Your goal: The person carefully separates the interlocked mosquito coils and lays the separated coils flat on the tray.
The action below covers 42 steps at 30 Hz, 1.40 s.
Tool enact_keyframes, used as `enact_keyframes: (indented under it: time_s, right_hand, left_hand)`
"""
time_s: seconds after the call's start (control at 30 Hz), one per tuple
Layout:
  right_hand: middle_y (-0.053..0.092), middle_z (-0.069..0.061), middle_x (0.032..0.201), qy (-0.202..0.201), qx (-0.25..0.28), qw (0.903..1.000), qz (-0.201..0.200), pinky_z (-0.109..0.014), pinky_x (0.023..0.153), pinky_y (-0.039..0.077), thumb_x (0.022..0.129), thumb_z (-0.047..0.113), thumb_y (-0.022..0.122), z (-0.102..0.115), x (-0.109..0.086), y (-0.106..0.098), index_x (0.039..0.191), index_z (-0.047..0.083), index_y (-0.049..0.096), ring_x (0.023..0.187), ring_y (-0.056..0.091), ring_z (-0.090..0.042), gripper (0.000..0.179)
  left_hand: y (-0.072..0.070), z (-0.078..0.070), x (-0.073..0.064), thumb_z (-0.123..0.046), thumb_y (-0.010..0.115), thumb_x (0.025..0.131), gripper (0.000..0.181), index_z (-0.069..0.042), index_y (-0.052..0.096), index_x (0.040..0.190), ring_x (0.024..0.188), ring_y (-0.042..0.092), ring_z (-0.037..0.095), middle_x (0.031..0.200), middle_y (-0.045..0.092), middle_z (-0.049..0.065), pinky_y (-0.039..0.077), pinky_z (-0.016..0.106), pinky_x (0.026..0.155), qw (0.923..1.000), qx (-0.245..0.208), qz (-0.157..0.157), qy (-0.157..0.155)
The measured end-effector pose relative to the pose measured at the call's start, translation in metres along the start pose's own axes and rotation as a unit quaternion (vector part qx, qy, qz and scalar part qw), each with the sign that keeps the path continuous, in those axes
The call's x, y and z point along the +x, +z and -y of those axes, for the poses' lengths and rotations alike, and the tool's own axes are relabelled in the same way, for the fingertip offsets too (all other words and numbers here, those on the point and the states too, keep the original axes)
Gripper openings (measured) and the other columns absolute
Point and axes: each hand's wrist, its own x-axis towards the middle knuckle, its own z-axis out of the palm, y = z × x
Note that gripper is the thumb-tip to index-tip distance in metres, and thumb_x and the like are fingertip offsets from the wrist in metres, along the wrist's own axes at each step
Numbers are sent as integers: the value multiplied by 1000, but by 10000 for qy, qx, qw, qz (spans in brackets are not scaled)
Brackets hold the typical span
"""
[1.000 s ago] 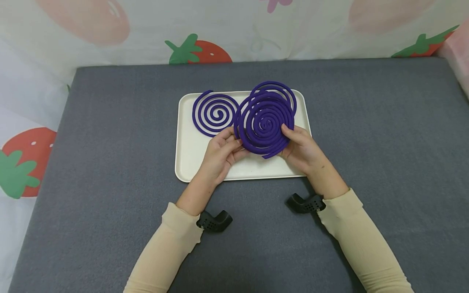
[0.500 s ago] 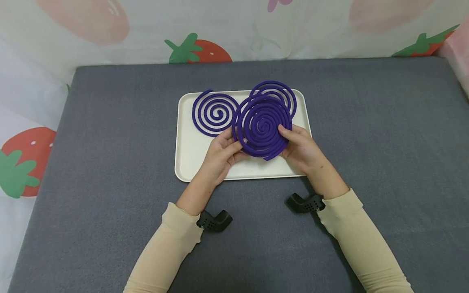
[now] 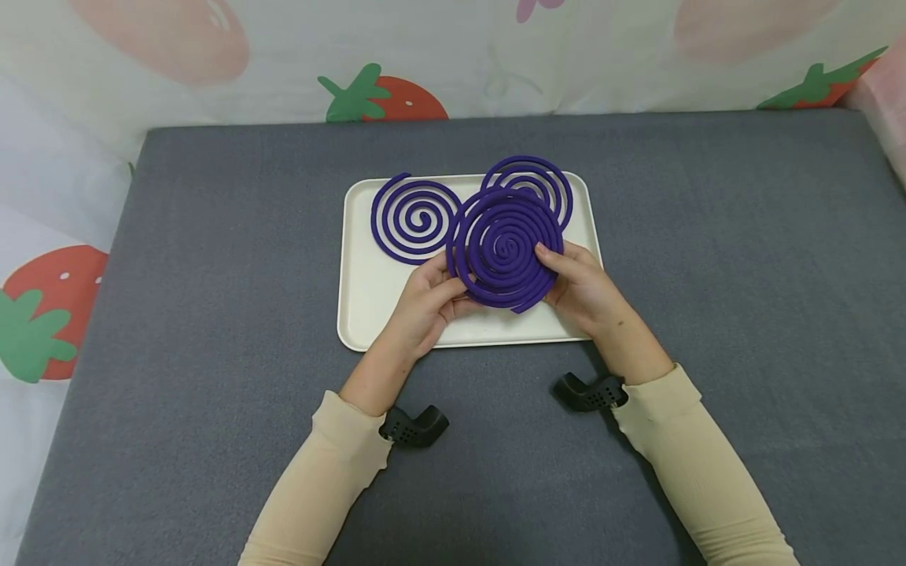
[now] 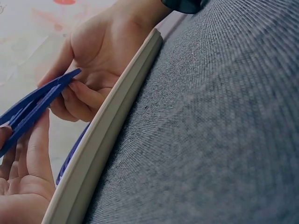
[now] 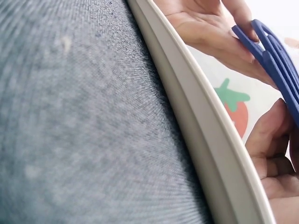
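Both hands hold a pair of interleaved purple mosquito coils (image 3: pixel 506 250) raised over the white tray (image 3: pixel 371 314). My left hand (image 3: pixel 423 303) pinches their left edge, thumb in front and fingers behind. At the right edge, my right hand (image 3: pixel 583 287) grips with its thumb on the front face. From the side, in the left wrist view, the coils (image 4: pixel 39 100) split into thin layers that spread slightly apart. One single coil (image 3: pixel 418 220) lies on the tray's left part. Another coil (image 3: pixel 527 167) sits at the back right, partly hidden behind the held pair.
A grey cloth-covered table (image 3: pixel 722 236) surrounds the tray. The tray's raised rim (image 4: pixel 105 121) stands close beside both hands in the wrist views. Behind the table hangs a white curtain (image 3: pixel 587 63) printed with strawberries.
The held coils have shifted a little toward the person and slightly left, uncovering more of the coil behind. Both hands keep their grip and nearly the same place.
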Motion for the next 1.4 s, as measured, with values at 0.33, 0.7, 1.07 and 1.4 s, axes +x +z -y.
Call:
enact_keyframes:
  time_s: [0.33,0.7,1.07,1.4]
  right_hand:
    - [68,-4,90,18,-316,9989,357,-23,72,53,97,10,51,-1,0,0,100,7,65,79,64,-11,14]
    - [63,-1,89,-421,2,9991,-53,-22,62,51,97,-3,39,1,2,2,102,10,64,75,60,-11,28]
    - [64,-2,80,-652,4,9968,-465,-21,55,51,94,-10,40,3,2,3,92,9,70,64,60,-11,36]
    - [67,-2,87,-890,-113,9936,-687,-22,59,53,93,-11,46,3,3,4,95,12,74,70,62,-10,36]
  left_hand:
    - [1,-1,-2,11,44,92,33,10,46,124,85,66,13,99,65,1,57,27,69,9990,342,-57,-292]
    - [-1,0,0,10,44,94,31,15,45,124,80,68,13,92,68,2,58,28,69,9986,304,-389,-213]
    - [-1,1,1,10,43,94,30,17,45,123,80,68,13,91,69,3,57,29,71,9989,180,-409,-117]
    - [-2,2,1,10,40,95,33,18,40,127,80,69,15,92,69,5,57,30,70,9992,-31,-410,-24]
